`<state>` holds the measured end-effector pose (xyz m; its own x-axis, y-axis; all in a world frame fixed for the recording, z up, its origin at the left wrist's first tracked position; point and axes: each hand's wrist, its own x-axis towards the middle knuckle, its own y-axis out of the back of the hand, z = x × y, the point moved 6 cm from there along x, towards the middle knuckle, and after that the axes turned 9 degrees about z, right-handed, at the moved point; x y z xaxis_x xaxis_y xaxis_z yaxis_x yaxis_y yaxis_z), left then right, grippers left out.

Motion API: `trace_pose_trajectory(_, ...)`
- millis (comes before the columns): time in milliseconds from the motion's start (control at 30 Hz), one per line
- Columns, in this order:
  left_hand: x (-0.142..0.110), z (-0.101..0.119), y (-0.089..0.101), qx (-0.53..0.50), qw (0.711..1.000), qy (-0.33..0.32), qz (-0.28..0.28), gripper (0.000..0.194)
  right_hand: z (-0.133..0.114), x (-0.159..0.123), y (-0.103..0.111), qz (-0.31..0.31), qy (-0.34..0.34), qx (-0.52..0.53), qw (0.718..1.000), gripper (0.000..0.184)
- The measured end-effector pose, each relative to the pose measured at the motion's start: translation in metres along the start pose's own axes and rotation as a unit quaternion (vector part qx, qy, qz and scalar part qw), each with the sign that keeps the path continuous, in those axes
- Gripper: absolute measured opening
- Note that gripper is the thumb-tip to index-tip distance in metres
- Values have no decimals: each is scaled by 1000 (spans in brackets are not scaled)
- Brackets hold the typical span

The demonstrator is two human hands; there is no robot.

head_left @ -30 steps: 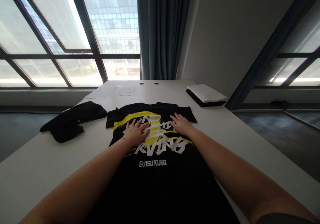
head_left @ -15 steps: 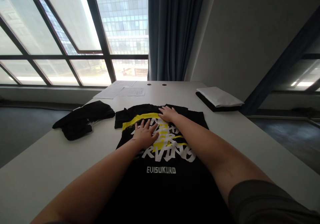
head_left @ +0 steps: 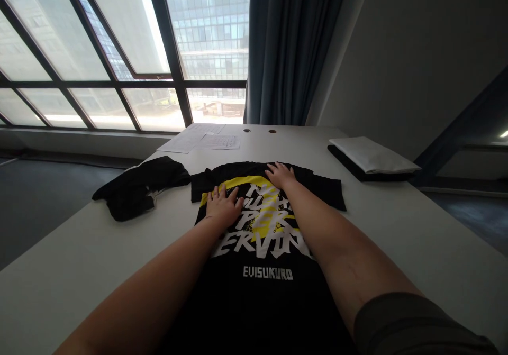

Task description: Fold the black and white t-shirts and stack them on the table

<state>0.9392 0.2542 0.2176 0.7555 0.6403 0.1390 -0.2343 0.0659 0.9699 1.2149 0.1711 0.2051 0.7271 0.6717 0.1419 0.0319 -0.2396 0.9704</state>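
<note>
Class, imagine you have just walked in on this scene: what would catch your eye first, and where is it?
The black T-shirt stands out first, spread over the near middle of the white table, its bold white lettering and yellow print lying between and below two bare hands. Beyond the table, bright windows fill the upper left, beside a dark blue curtain.

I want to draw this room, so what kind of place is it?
It looks like an office or workroom: there is a big white table with papers on it, wide windows, and a tall building outside.
</note>
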Motion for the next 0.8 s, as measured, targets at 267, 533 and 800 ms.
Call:
trace_pose_trajectory(267,33,-48,9,26,999,40,5,70,1,-7,-1,-20,46,20,999,65)
trace_pose_trajectory(533,51,-90,11,59,996,60,-6,75,48,-8,7,-11,-9,18,1000,62)
trace_pose_trajectory(800,53,-96,6,58,996,71,17,76,47,-9,6,13,-10,28,999,64)
